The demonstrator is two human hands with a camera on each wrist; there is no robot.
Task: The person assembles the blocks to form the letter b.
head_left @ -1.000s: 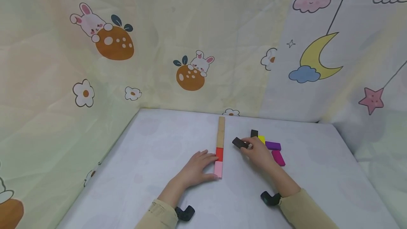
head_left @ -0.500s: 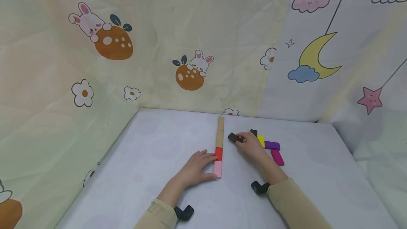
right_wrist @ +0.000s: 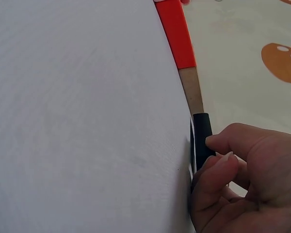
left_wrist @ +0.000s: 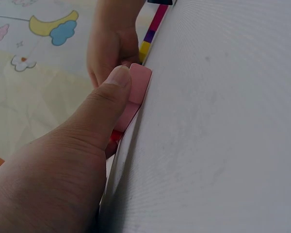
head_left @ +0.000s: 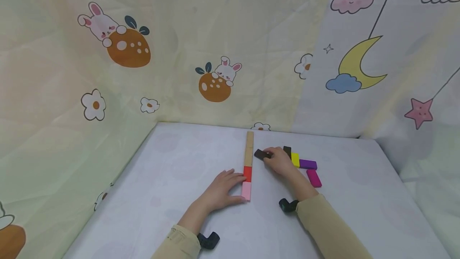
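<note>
A straight row of blocks runs away from the person: a pink block [head_left: 246,191] nearest, then a red block [head_left: 247,174], then plain wooden blocks [head_left: 249,149]. My left hand [head_left: 223,190] rests spread at the left of this row. Its thumb touches the pink block's near end, and a fingertip meets the red block's side. Between thumb and fingers, my right hand [head_left: 282,162] pinches a black block [head_left: 261,154], whose free end points at the wooden part, a small gap away in the head view. In the right wrist view the black block [right_wrist: 202,138] overlaps the row's line.
Right of my right hand lie another black block [head_left: 287,151], a yellow block [head_left: 295,160], a purple block [head_left: 308,164] and a magenta block [head_left: 314,178]. The white table [head_left: 179,147] ends at a printed cloth wall [head_left: 172,51] behind.
My right hand has moved left and away from the person, bringing the black block closer to the row. The left hand and the row have stayed put.
</note>
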